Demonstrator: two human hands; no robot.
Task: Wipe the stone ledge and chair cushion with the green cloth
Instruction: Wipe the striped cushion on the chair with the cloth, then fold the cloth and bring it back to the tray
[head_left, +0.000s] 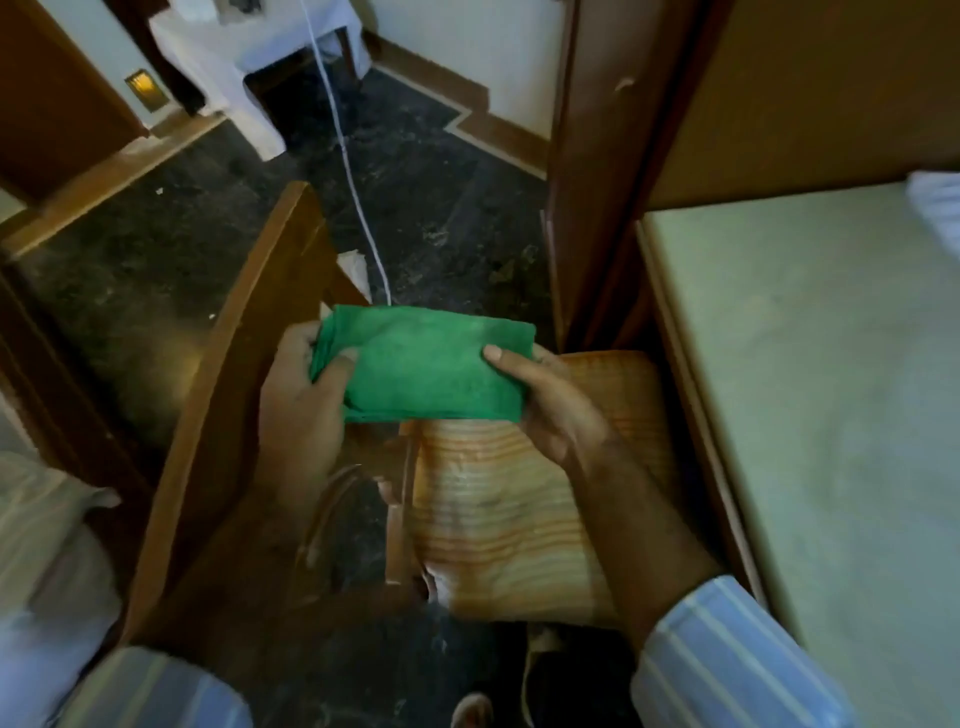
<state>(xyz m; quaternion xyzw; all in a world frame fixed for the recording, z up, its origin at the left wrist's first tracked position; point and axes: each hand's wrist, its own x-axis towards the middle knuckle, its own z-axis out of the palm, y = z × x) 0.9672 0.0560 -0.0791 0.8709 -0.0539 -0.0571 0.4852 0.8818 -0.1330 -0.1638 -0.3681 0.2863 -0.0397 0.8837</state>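
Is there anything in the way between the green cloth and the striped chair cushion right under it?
Nothing visible. The green cloth is held by the left hand and right hand above the chair cushion, whose striped top is bare.

From my seat at the feed, the cloth (431, 364) sits mid-scene, held off every surface, with the left hand (304, 410) on its left end and the right hand (550, 405) on its right end. Directly below and nearer lies the chair cushion (498, 514), resting on the chair. The chair's wooden arm (218, 415) runs along the left of the hands. The stone ledge (810, 395) lies to the right, just beside the cushion. Beyond the cloth a cord (343, 150) trails over the floor (441, 197) toward a draped table (228, 57) at the far left.
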